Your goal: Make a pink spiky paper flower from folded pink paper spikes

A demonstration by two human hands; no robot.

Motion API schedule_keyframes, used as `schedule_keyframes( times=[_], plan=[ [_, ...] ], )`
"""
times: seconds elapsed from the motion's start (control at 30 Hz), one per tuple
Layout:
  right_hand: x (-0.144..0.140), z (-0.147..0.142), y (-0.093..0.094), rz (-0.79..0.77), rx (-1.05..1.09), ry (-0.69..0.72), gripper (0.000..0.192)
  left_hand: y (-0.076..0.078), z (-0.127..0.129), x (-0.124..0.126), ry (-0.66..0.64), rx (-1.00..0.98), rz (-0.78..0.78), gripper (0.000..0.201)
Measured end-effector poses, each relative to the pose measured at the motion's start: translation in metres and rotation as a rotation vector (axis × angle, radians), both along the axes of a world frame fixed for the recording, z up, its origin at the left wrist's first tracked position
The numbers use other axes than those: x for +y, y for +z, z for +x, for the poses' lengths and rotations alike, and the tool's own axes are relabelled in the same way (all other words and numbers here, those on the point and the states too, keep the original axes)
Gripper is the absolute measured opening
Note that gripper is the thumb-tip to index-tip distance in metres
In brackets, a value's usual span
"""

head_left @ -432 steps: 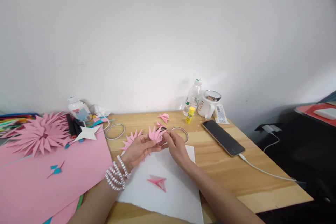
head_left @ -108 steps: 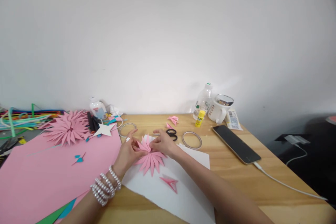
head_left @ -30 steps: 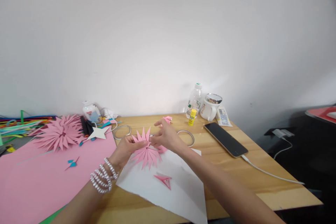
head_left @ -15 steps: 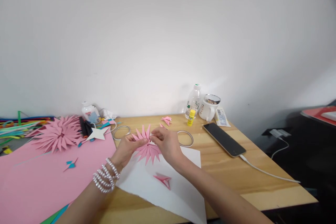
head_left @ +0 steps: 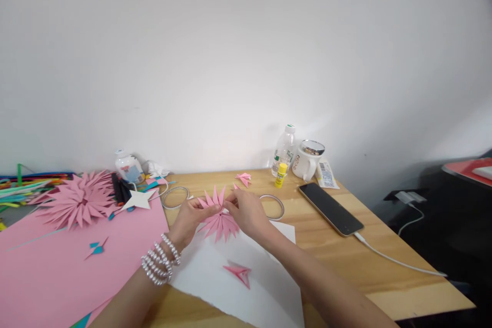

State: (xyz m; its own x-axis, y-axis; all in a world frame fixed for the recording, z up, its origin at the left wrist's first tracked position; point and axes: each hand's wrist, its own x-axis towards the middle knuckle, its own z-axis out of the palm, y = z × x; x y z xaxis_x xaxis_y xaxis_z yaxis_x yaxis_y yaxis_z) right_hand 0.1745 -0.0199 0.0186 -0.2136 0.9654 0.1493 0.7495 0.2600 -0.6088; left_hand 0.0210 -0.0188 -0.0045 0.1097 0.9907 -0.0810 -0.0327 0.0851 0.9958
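A pink folded-paper flower (head_left: 220, 228) with many pointed petals is held up between my two hands, over the white paper sheet (head_left: 265, 287). My left hand (head_left: 191, 220), with pearl bracelets (head_left: 159, 261) on its wrist, pinches the flower's left side, thumb on top. My right hand (head_left: 246, 211) pinches its upper right near the centre; the fingertips partly hide what they grip. Below, a loose pink folded piece (head_left: 239, 272) lies on the white sheet. More pink folded pieces (head_left: 243, 179) rest behind my hands.
Larger pink paper flowers (head_left: 82, 202) and a white paper star (head_left: 139, 200) lie left on pink paper (head_left: 46, 277). Tape rolls (head_left: 271, 207) flank my hands. Behind stand a glue stick (head_left: 281, 175), a bottle (head_left: 283, 151) and a mug (head_left: 307, 160). A phone (head_left: 330, 208) charges at right.
The view has shifted slightly. Both hands keep their pinch on the pink flower, which has moved a little to the right in the view.
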Motion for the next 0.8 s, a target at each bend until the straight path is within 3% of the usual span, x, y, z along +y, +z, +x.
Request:
schedule_keyframes(
  times=[0.13,0.2,0.37,0.6,0.8],
  plan=[
    [0.004,0.001,-0.003,0.086,0.013,-0.046,0.018,-0.001,0.001,0.004,0.023,0.021,-0.005,0.017],
    [0.008,0.003,-0.005,0.121,0.109,0.017,0.012,-0.001,0.001,0.007,0.002,-0.011,-0.004,0.018],
    [0.020,0.008,-0.012,-0.080,0.299,0.224,0.015,-0.002,-0.001,0.010,0.004,-0.100,-0.055,0.019],
    [0.026,0.007,-0.020,-0.030,0.204,0.182,0.026,-0.004,-0.002,0.012,-0.116,-0.190,-0.188,0.019],
    [0.038,0.014,-0.007,-0.250,0.556,0.316,0.004,-0.001,-0.005,0.015,-0.155,-0.217,-0.263,0.024]
  ],
)
